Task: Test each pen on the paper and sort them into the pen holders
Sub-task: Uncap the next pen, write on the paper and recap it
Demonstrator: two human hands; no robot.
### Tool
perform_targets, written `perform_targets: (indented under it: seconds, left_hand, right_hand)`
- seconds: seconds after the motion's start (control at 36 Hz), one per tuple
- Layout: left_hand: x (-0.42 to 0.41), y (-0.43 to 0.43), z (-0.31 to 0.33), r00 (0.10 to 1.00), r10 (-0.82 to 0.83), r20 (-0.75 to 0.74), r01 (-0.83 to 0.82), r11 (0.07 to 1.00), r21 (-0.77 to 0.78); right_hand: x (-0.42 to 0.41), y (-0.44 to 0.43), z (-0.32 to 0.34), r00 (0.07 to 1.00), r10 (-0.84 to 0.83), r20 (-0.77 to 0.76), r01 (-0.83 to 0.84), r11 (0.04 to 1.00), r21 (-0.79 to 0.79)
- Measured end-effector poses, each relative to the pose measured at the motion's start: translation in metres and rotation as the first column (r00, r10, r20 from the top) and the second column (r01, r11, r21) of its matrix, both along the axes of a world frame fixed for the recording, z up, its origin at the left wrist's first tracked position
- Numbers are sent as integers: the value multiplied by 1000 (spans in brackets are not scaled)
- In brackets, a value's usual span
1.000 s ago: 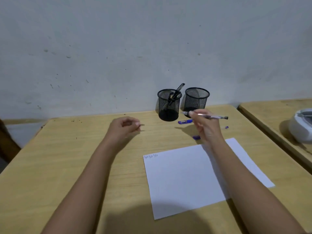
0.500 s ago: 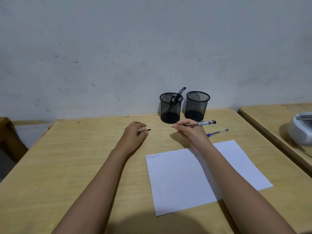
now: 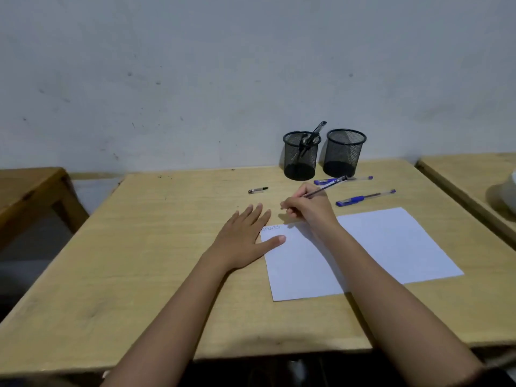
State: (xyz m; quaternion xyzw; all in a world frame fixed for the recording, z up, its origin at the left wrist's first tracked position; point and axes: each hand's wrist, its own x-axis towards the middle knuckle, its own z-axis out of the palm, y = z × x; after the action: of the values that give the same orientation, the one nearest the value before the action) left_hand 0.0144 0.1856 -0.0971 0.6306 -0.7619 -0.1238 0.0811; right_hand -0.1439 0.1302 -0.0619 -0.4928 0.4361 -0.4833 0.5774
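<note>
My right hand (image 3: 307,210) grips a clear pen (image 3: 326,187) in a writing hold just past the top left corner of the white paper (image 3: 391,247), its tip hidden by my fingers. My left hand (image 3: 245,236) lies flat on the table, thumb pressing the paper's left edge beside some small scribbles (image 3: 270,228). A pen cap (image 3: 258,190) lies loose on the table. Two blue pens (image 3: 364,197) (image 3: 325,181) lie behind the paper. The left mesh holder (image 3: 301,156) has pens in it; the right holder (image 3: 344,152) looks empty.
The wooden table (image 3: 139,275) stands against a pale wall. A second table (image 3: 469,174) on the right carries a white object (image 3: 508,196) at the frame edge. Another wooden table (image 3: 25,185) is on the left.
My left hand let go of the pen cap, which now lies on the table, and moved flat onto the paper's edge. My right hand turned the pen into a writing grip and lowered toward the paper.
</note>
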Motion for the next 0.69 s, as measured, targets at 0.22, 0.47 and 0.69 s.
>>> perform_targets:
  seconds: [0.22, 0.47, 0.69]
  left_hand:
    - [-1, 0, 0, 1000, 9, 18, -9, 1000, -3]
    - [0, 0, 0, 1000, 7, 19, -7, 1000, -5]
    - [0, -2, -2, 1000, 3, 23, -3, 1000, -10]
  right_hand:
    - [11, 4, -14, 988, -15, -151, 18, 1000, 15]
    - [14, 4, -15, 954, -51, -296, 29, 996, -79]
    - [13, 4, -15, 950, -11, -312, -19, 996, -93]
